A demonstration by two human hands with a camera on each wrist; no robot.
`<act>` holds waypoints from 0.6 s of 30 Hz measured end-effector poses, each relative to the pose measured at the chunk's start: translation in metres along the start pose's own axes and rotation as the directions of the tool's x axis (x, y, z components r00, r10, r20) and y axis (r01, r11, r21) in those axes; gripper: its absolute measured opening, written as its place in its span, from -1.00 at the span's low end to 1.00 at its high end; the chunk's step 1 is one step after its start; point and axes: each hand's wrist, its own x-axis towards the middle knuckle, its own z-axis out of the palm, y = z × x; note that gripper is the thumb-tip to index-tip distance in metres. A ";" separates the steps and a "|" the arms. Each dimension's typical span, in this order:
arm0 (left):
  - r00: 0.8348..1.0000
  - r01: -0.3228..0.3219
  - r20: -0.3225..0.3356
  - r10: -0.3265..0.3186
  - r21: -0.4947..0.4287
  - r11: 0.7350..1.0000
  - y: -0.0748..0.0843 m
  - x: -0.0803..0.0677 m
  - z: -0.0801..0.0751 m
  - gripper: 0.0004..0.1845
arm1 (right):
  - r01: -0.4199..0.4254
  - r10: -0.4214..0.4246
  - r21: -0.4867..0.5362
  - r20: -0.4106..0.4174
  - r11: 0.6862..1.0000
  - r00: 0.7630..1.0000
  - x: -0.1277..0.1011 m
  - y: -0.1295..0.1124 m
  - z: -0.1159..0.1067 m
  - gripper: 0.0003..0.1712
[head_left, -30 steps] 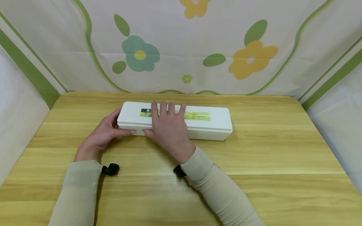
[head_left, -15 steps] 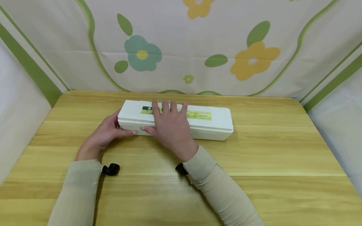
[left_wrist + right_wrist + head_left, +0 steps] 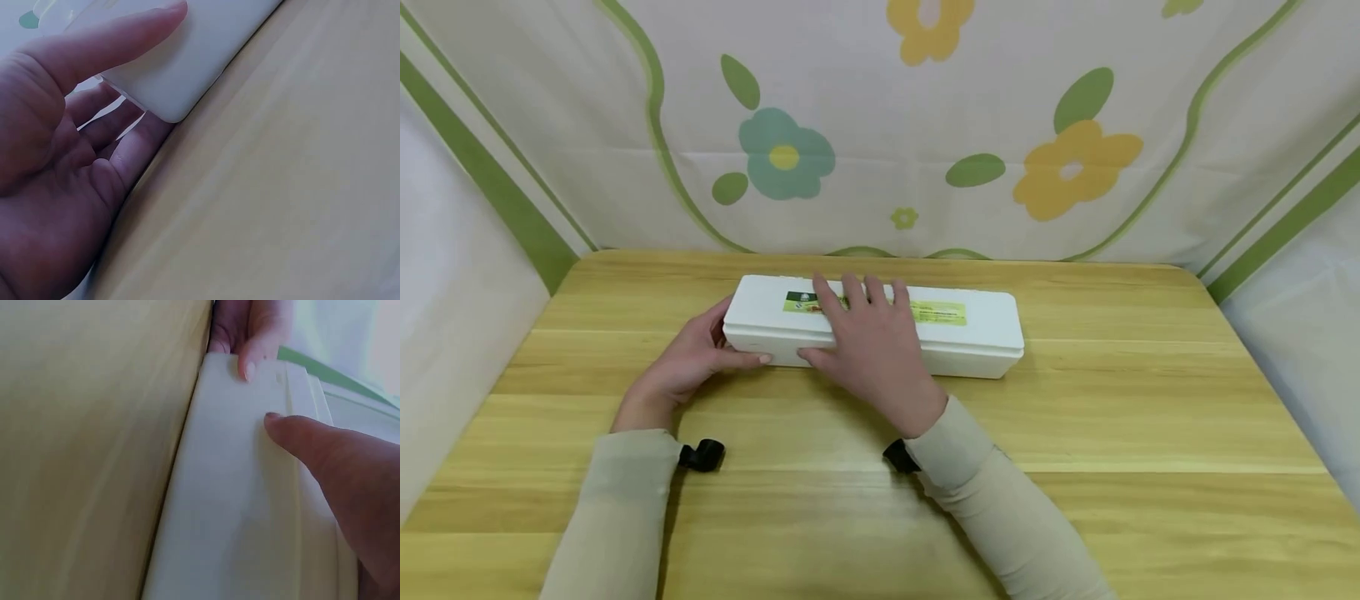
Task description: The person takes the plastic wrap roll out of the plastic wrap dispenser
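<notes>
Tabletop [image 3: 1135, 400] bears white box [image 3: 966, 335] — right hand [image 3: 876, 350] partly hides label [image 3: 942, 312].

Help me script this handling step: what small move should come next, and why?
With the right grip, I would probably ease the thumb up against the front edge of the lid: it sits on the white box, that thumb touches the front wall below the seam, and the left grip holds the box's left end.

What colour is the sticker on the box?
The sticker is mostly yellow-green; the head view shows it best.
</notes>
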 end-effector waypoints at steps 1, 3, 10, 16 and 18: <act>1.000 0.000 0.002 0.000 0.001 1.000 0.000 0.000 0.000 0.05 | 0.000 0.000 0.006 0.014 1.000 1.000 -0.002 0.003 -0.001 0.07; 1.000 0.005 0.001 -0.005 0.007 1.000 0.001 0.000 0.000 0.05 | -0.007 0.006 0.017 0.034 1.000 0.999 -0.004 0.010 -0.001 0.07; 1.000 0.018 -0.016 -0.017 0.034 0.999 0.001 -0.001 0.000 0.07 | -0.011 0.012 0.050 -0.028 0.999 1.000 -0.023 0.043 0.003 0.08; 1.000 0.022 -0.014 -0.022 0.038 0.999 0.001 -0.001 0.000 0.09 | -0.049 0.051 0.082 -0.027 0.995 0.998 -0.043 0.075 0.005 0.11; 1.000 0.020 -0.012 -0.020 0.040 0.999 0.002 -0.001 0.000 0.09 | -0.050 0.055 0.092 -0.053 0.994 0.997 -0.050 0.085 0.005 0.12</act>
